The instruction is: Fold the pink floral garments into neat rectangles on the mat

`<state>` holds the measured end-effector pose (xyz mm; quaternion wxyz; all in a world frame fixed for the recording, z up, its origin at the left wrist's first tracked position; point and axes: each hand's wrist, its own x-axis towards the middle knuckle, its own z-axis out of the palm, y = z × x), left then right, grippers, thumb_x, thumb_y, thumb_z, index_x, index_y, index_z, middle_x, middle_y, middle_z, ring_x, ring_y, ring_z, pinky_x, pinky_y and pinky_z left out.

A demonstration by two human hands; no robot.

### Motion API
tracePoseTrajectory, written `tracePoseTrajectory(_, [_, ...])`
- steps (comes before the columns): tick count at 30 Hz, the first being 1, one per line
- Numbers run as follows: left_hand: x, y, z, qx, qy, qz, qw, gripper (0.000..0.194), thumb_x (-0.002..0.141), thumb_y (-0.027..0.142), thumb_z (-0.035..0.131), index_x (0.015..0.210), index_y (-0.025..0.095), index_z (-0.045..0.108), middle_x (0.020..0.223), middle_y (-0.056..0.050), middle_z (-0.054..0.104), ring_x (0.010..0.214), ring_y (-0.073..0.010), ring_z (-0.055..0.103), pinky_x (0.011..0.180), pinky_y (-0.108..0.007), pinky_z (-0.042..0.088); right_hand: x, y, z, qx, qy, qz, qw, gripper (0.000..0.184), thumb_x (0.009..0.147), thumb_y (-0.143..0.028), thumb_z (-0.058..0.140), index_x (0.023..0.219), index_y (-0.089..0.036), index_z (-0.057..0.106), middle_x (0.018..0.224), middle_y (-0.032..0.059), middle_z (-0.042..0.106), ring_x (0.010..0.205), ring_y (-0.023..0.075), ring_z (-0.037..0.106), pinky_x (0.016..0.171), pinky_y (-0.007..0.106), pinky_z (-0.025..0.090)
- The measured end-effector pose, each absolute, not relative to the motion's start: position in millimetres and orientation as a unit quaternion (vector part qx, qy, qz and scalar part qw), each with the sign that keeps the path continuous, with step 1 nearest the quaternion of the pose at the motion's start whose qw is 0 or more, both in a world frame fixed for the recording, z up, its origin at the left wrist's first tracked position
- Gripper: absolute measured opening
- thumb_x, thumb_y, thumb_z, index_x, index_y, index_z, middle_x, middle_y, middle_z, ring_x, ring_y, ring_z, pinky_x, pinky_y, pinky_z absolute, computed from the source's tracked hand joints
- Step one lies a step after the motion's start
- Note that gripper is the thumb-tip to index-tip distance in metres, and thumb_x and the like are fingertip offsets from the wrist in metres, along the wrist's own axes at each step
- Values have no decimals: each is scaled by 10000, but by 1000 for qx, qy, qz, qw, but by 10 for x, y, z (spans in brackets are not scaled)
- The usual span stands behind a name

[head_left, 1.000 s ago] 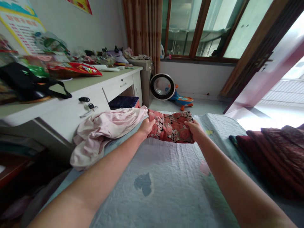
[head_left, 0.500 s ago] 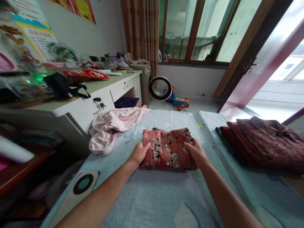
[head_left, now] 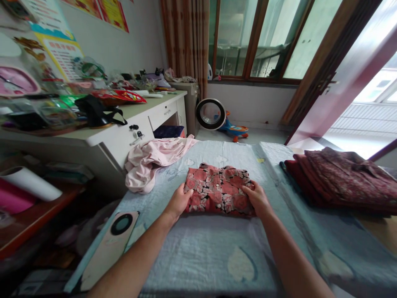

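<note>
A folded floral shirt (head_left: 218, 190), red with grey leaves on black and a row of buttons down its middle, is between my two hands over the light blue cloth (head_left: 192, 252). My left hand (head_left: 180, 202) grips its left edge, thumb on top and fingers tucked beneath. At the right edge my right hand (head_left: 258, 198) holds it the same way. The undersides of the fingers are hidden by the fabric. Whether the shirt rests fully on the cloth I cannot tell.
A crumpled pink garment (head_left: 151, 159) lies at the far left of the cloth. Dark red folded clothes (head_left: 344, 182) are stacked on the right. A phone (head_left: 111, 244) lies near the left edge. Beyond stands a white desk (head_left: 118, 145) crowded with items.
The view has shifted slightly, so the desk and phone appear further right. Both hands keep their hold on the shirt, which stays almost in place.
</note>
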<state>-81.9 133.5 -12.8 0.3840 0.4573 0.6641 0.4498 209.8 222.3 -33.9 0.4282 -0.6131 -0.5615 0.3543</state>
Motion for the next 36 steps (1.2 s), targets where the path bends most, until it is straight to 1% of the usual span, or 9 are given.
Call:
tracePoseTrajectory(5, [-974, 1270, -154, 532, 792, 234, 187, 467, 864, 276, 598, 1303, 152, 494, 1093, -158, 712, 993, -306, 687, 865, -391, 506, 2213, 2261, -429, -685, -626, 179, 326, 571, 703, -375, 612, 1235, -166, 602, 1019, 120, 669, 1021, 295, 619, 918, 402, 485])
tracePoseTrajectory(7, [-1038, 1314, -144, 562, 791, 218, 105, 500, 872, 287, 591, 1336, 150, 465, 1143, -167, 683, 1048, -303, 660, 905, -391, 490, 2229, 2301, -418, -684, -649, 119, 311, 562, 742, -369, 580, 1263, -159, 589, 1159, 158, 627, 1133, 306, 567, 1006, 412, 432])
tracePoseTrajectory(10, [-1108, 1491, -112, 594, 768, 234, 37, 404, 860, 272, 595, 1240, 146, 544, 1186, -171, 647, 1133, -300, 606, 1005, -393, 441, 2214, 2415, -370, -677, -668, 98, 293, 544, 783, -368, 550, 1268, -124, 591, 1217, 191, 604, 1182, 319, 539, 1044, 419, 399])
tracePoseTrajectory(17, [-1107, 2086, -133, 585, 750, 287, 115, 400, 799, 188, 602, 1195, 140, 582, 1202, -157, 639, 1175, -267, 584, 1032, -348, 424, 2103, 2782, -344, -680, -630, 206, 313, 553, 719, -345, 619, 1243, -172, 593, 1198, 129, 660, 1159, 282, 573, 1009, 398, 424])
tracePoseTrajectory(22, [-1126, 2334, -174, 563, 755, 299, 153, 408, 744, 197, 651, 1148, 171, 597, 1057, -97, 696, 996, -242, 652, 885, -318, 484, 2049, 2904, -310, -656, -581, 323, 357, 504, 631, -337, 643, 1102, -161, 627, 886, 38, 695, 849, 221, 641, 750, 309, 496])
tracePoseTrajectory(26, [-1147, 2369, -178, 553, 748, 321, 177, 222, 722, 203, 660, 941, 182, 636, 871, -47, 704, 835, -213, 658, 778, -290, 484, 2029, 2921, -273, -651, -585, 319, 364, 352, 587, -306, 635, 913, -175, 649, 740, 0, 651, 741, 200, 601, 668, 282, 471])
tracePoseTrajectory(30, [-1134, 2316, -172, 548, 731, 361, 186, 134, 742, 199, 632, 874, 181, 622, 814, -21, 678, 774, -182, 642, 759, -282, 489, 2029, 2878, -203, -656, -591, 279, 378, 271, 578, -313, 617, 818, -190, 637, 803, 16, 638, 840, 215, 578, 730, 293, 457])
tracePoseTrajectory(32, [-1122, 2281, -167, 544, 724, 381, 185, 92, 760, 191, 605, 851, 181, 613, 818, -22, 671, 787, -179, 639, 777, -287, 494, 2030, 2825, -161, -651, -601, 254, 387, 255, 588, -330, 609, 806, -200, 631, 834, 21, 630, 864, 218, 566, 745, 295, 448])
tracePoseTrajectory(36, [-1100, 2214, -168, 539, 711, 410, 189, 79, 794, 181, 563, 864, 184, 600, 874, -27, 678, 834, -172, 645, 807, -280, 501, 2015, 2697, -139, -622, -597, 298, 410, 298, 641, -359, 570, 892, -204, 614, 767, -2, 605, 725, 189, 556, 656, 280, 437])
